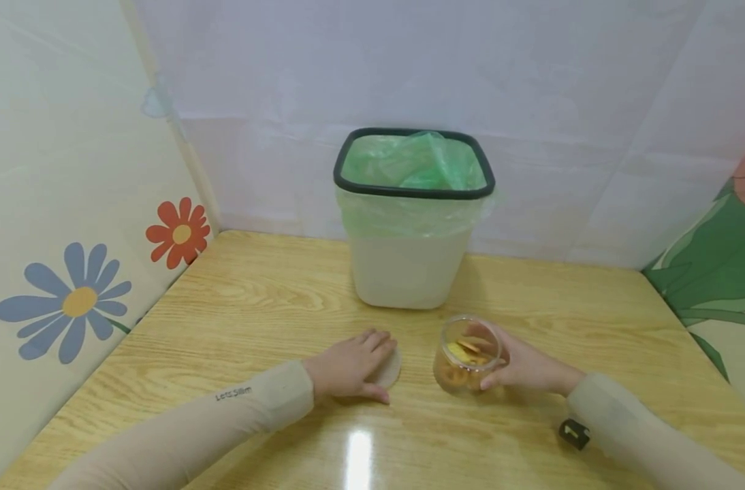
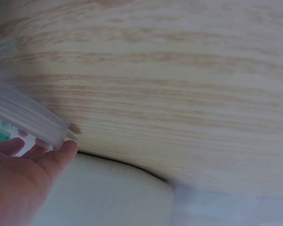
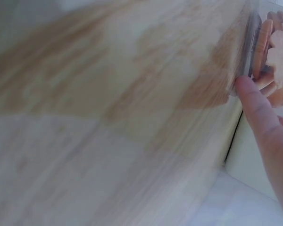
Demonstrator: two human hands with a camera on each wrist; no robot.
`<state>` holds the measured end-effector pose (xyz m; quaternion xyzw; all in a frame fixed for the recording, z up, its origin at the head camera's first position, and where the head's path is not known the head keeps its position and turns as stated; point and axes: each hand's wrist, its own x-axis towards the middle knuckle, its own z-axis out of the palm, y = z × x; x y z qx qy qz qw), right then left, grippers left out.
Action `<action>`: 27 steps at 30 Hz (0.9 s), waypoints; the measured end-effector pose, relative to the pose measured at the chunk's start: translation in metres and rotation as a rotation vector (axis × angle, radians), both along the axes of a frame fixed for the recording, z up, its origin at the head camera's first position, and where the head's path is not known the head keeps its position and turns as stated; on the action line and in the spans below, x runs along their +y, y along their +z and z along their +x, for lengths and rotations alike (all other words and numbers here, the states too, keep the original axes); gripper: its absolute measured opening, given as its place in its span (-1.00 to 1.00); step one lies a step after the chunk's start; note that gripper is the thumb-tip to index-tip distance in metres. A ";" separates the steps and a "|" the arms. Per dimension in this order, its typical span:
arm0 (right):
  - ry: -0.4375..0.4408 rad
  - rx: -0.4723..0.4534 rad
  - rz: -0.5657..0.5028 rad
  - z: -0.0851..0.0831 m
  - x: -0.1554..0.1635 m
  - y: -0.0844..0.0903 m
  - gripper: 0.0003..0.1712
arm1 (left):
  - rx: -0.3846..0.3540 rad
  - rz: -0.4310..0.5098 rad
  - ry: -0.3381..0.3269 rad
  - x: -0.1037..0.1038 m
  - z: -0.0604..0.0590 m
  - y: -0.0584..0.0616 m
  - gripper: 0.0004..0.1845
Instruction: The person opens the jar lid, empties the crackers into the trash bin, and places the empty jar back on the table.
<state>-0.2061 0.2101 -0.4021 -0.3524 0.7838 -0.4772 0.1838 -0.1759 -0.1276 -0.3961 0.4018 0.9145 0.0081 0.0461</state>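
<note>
My right hand (image 1: 519, 367) grips a clear round jar (image 1: 466, 354) holding yellow and orange snack pieces, tilted just above the wooden table (image 1: 244, 306). In the right wrist view my thumb (image 3: 254, 106) presses the jar's wall (image 3: 260, 44). My left hand (image 1: 351, 364) lies flat on a round clear lid (image 1: 389, 371) on the table, left of the jar. The left wrist view shows that lid's edge (image 2: 26, 115) above my fingers (image 2: 56, 157). A white bin (image 1: 409, 224) with a black rim and green liner stands just behind both hands.
Pale screen panels enclose the table; the left one bears a blue flower (image 1: 72, 299) and a red flower (image 1: 179, 233), the right one green leaves (image 1: 716, 272). A small black tag (image 1: 573, 433) sits on my right sleeve. Bare tabletop lies to the left and right.
</note>
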 end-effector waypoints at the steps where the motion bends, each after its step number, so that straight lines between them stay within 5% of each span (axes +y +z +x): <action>1: 0.000 0.002 0.000 0.000 0.000 0.000 0.14 | -0.002 -0.001 0.000 0.000 0.000 0.001 -0.02; 11: -0.002 -0.001 -0.008 -0.001 -0.001 0.003 0.14 | 0.019 -0.018 0.006 -0.001 0.000 0.003 -0.02; 27: 0.056 -0.005 -0.074 0.001 -0.001 0.001 0.21 | -0.045 0.102 0.063 -0.017 0.012 0.000 -0.06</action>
